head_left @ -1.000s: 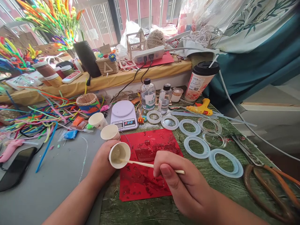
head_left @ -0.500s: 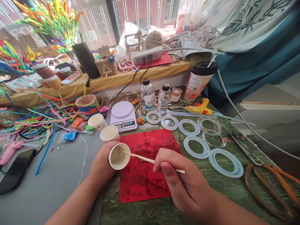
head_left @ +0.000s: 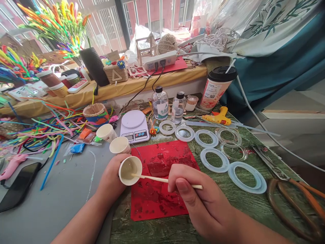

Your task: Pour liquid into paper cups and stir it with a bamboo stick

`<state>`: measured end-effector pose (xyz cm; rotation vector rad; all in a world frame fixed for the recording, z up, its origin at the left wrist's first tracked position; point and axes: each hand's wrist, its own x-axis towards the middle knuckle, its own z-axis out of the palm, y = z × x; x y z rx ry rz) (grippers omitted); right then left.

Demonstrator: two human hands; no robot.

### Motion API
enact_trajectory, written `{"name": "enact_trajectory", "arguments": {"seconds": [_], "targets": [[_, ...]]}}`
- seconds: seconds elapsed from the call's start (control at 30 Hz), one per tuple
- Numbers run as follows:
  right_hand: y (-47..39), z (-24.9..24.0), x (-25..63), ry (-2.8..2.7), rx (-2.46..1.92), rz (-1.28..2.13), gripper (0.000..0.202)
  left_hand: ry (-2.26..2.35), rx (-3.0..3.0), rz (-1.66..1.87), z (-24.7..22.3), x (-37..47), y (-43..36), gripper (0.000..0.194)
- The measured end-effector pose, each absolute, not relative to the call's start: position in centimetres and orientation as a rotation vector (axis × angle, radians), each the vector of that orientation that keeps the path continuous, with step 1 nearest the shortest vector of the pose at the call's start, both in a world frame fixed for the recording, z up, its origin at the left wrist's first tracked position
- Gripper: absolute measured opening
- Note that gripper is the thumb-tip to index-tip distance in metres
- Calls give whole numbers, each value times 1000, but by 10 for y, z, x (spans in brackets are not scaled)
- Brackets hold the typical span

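Observation:
My left hand [head_left: 111, 179] is wrapped round a white paper cup [head_left: 124, 179], its mouth tilted toward me. Clear-looking liquid [head_left: 129, 168] shows inside. In my right hand [head_left: 198, 200] a thin wooden stick [head_left: 154, 179] is pinched between thumb and fingers, its far tip inside the cup. Below both hands lies a red sheet [head_left: 144, 200] with dark, glossy wet-looking patches. Two more paper cups stand just beyond my left hand, a nearer cup [head_left: 120, 145] and a farther cup [head_left: 106, 132].
Several ring-shaped silicone molds [head_left: 214, 159] lie to the right, near large scissors [head_left: 289, 189] and a yellow glue gun [head_left: 218, 117]. Behind stand a kitchen scale [head_left: 134, 123], two bottles, one larger [head_left: 160, 105], one smaller [head_left: 178, 110], and a lidded drink cup [head_left: 215, 88]. A phone [head_left: 19, 186] lies left.
The stick's tip has shifted downward within the cup, toward its near side. Both hands keep their grip and nearly the same place; the whole view has shifted slightly.

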<state>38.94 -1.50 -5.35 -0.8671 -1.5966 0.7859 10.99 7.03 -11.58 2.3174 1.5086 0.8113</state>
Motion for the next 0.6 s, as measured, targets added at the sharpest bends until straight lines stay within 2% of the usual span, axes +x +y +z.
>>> {"name": "enact_trajectory", "arguments": {"seconds": [0.6], "targets": [[-16, -59, 389, -1591, -874, 783, 29, 1488, 2350, 787, -119, 109, 70, 29]]}}
